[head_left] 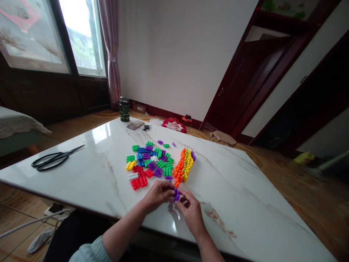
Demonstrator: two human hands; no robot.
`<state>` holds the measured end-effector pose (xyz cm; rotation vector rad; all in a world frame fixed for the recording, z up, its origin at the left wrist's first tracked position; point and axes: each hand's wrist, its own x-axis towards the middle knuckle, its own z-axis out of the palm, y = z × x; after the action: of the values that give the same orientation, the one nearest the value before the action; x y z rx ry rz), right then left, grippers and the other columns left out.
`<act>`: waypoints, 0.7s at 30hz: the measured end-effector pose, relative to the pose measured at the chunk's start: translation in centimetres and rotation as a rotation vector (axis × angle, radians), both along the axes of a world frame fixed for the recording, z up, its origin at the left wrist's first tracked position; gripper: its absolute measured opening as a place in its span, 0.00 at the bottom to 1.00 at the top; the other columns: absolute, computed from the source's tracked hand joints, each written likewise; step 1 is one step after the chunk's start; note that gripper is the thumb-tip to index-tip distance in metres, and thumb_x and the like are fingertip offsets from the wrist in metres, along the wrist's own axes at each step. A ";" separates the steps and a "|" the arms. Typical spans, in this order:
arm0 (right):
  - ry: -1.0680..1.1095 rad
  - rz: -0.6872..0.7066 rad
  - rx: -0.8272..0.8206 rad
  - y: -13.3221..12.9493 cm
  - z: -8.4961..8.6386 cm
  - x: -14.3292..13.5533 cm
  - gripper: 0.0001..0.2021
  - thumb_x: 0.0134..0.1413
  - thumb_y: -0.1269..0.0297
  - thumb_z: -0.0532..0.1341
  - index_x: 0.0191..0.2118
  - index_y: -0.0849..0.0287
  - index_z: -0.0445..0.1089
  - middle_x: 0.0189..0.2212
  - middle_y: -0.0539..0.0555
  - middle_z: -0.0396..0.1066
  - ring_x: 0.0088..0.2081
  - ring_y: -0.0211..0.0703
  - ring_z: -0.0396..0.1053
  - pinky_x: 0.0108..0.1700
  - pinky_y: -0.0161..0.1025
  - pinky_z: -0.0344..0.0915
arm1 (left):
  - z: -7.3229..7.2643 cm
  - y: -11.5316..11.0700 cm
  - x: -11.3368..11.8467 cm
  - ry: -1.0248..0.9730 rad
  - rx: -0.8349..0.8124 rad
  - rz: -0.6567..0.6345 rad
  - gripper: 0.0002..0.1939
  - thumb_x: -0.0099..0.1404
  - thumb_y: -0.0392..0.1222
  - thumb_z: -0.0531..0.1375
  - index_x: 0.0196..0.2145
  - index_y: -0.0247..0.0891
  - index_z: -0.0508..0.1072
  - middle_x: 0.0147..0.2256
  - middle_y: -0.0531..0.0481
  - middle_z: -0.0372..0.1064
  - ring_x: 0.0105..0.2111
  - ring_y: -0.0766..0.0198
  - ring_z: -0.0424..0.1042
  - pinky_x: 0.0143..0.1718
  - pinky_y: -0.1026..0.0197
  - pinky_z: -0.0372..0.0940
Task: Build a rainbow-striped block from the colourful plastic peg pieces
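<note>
Between my two hands, low over the front of the table, are purple plastic toy pieces (177,195). My left hand (158,193) pinches them from the left, and my right hand (190,207) grips them from the right with thumb and fingers. Just beyond my fingers lies a joined block of orange, yellow and purple pieces (186,165). To its left spreads a loose pile of green, blue and purple pieces (156,160). Red pieces (141,177) lie at the pile's near left side, by a white piece (133,176) and some yellow ones (130,165).
Black-handled scissors (56,159) lie on the left of the white marbled table (231,182). At its far corner stand a camouflage-patterned flask (124,109), a phone (135,125) and keys (146,127). A stool (223,138) stands beyond the far edge.
</note>
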<state>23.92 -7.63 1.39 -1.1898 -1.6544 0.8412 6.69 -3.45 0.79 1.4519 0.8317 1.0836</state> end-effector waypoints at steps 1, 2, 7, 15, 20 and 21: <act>-0.024 -0.011 0.020 -0.2 0.1 -0.1 0.12 0.49 0.67 0.64 0.42 0.59 0.72 0.39 0.54 0.71 0.31 0.39 0.69 0.32 0.34 0.69 | 0.0 0.0 0.0 0.017 0.000 0.007 0.09 0.57 0.42 0.64 0.32 0.31 0.77 0.25 0.49 0.72 0.24 0.67 0.68 0.25 0.67 0.62; -0.050 -0.021 0.040 -0.4 0.2 -0.2 0.11 0.49 0.68 0.64 0.41 0.59 0.72 0.38 0.54 0.71 0.30 0.38 0.69 0.30 0.33 0.68 | 0.0 0.0 0.0 0.039 0.018 0.027 0.08 0.56 0.41 0.64 0.31 0.32 0.77 0.25 0.49 0.72 0.24 0.67 0.68 0.25 0.68 0.62; -0.164 -0.194 0.159 1.9 0.3 2.0 0.12 0.50 0.63 0.62 0.41 0.59 0.69 0.31 0.52 0.71 0.26 0.38 0.67 0.27 0.33 0.66 | -0.4 0.6 0.2 0.161 0.126 0.148 0.10 0.58 0.45 0.63 0.31 0.34 0.76 0.26 0.50 0.71 0.22 0.69 0.67 0.23 0.68 0.61; -0.395 -0.511 0.151 13.8 -2.3 9.2 0.14 0.42 0.59 0.60 0.35 0.62 0.70 0.28 0.58 0.74 0.27 0.46 0.71 0.35 0.41 0.68 | -0.4 1.4 0.4 0.219 0.105 0.229 0.17 0.65 0.49 0.56 0.30 0.34 0.75 0.23 0.51 0.69 0.20 0.68 0.67 0.22 0.68 0.60; -0.431 -0.476 0.157 17.8 -3.0 8.3 0.13 0.44 0.61 0.59 0.36 0.61 0.72 0.31 0.57 0.75 0.28 0.44 0.71 0.35 0.39 0.67 | -0.4 1.5 0.3 0.228 0.076 0.237 0.19 0.65 0.52 0.55 0.28 0.34 0.74 0.21 0.51 0.68 0.19 0.69 0.65 0.21 0.68 0.59; -0.439 -0.481 0.158 18.1 -3.0 8.1 0.13 0.45 0.61 0.59 0.37 0.62 0.73 0.31 0.57 0.75 0.29 0.44 0.71 0.36 0.39 0.67 | -0.4 1.6 0.3 0.227 0.075 0.238 0.19 0.65 0.52 0.55 0.27 0.34 0.73 0.21 0.51 0.68 0.19 0.69 0.65 0.21 0.69 0.58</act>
<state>32.00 10.50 -1.64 -1.6475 -1.6255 0.1502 7.00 -1.88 0.35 1.5881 1.1589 1.1486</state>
